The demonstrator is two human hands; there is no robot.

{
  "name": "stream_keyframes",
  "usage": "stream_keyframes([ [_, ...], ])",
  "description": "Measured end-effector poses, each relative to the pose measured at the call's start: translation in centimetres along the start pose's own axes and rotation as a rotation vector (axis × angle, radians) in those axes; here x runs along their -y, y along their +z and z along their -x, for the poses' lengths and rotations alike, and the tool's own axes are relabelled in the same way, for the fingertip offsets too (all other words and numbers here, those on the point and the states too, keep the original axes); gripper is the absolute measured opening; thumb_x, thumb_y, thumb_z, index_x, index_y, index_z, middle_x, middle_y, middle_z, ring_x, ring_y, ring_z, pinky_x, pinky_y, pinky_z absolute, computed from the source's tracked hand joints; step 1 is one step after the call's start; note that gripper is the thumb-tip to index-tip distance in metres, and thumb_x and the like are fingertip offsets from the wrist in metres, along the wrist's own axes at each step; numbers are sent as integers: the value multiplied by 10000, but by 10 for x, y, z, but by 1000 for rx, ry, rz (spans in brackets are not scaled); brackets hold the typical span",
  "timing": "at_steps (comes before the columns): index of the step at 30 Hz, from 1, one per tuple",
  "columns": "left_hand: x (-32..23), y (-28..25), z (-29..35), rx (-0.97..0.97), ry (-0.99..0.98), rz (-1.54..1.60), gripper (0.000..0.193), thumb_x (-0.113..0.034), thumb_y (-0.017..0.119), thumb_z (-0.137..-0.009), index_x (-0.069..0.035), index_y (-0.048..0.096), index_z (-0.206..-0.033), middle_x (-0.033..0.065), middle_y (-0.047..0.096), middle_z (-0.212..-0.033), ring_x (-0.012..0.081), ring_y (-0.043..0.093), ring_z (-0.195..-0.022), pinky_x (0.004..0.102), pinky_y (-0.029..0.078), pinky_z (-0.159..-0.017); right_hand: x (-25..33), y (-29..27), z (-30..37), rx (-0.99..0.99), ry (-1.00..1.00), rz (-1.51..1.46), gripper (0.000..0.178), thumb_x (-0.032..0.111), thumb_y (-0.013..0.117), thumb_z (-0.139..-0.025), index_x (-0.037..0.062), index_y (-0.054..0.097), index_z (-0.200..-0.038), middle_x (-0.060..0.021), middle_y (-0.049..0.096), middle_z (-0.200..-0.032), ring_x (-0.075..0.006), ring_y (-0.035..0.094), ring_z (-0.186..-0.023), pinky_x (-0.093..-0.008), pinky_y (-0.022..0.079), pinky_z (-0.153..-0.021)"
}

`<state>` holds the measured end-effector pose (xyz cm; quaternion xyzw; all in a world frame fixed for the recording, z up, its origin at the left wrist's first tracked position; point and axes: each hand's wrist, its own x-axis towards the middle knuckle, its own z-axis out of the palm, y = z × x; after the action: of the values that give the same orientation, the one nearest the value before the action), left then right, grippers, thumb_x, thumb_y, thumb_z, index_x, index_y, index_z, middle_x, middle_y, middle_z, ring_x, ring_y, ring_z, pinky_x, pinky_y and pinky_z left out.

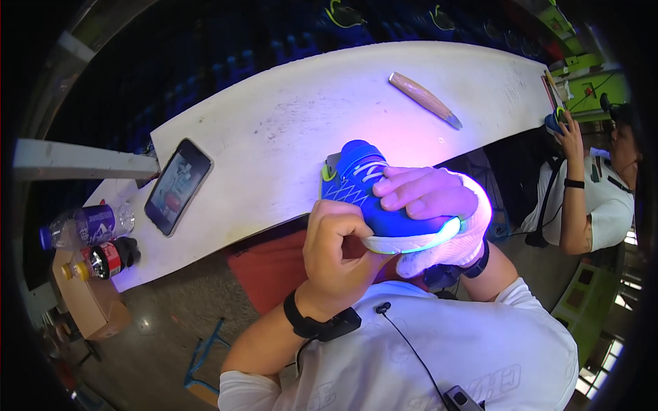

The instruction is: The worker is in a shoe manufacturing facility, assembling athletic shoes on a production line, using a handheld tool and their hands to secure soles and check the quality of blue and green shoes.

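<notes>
A blue sneaker [394, 212] with grey laces and a pale sole is held up at the near edge of the white table. My left hand [337, 236] grips it from the left, thumb and curled fingers at the sole's edge. My right hand [442, 202] wears a white glove that leaves the fingers bare, and these are wrapped over the sneaker's toe from the right. Bright violet-blue light falls on the toe and the glove. Behind the sneaker's left side a grey and lime-green piece [329, 168] shows in part; I cannot tell what it belongs to.
On the white table [288, 109] lie a wooden-handled tool [426, 101] with a short metal tip, and a phone [179, 186]. A purple-labelled bottle [96, 225] and a smaller red-labelled bottle [103, 260] lie at the left end. A co-worker [596, 192] sits at the right, holding a shoe.
</notes>
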<state>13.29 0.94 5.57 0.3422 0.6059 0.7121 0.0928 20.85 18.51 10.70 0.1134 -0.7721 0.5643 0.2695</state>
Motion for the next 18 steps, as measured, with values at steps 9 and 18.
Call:
stream_keyframes([
  [9,17,15,-29,228,284,-665,414,-191,898,-703,-74,602,-967,140,572,-1070,374,567,-1022,499,493,-925,-14,-37,36,-291,280,-120,587,461,909,-821,64,616,-1138,-205,736,-1174,-429,692,-1182,-590,517,-1063],
  [18,29,-40,-74,461,-43,-243,552,-168,885,-758,-67,671,-1256,146,619,-1385,332,569,-1304,453,432,-1153,-65,-96,70,-316,656,285,717,634,572,-1036,-62,706,-1146,-138,751,-1083,-179,725,-1029,-333,560,-900],
])
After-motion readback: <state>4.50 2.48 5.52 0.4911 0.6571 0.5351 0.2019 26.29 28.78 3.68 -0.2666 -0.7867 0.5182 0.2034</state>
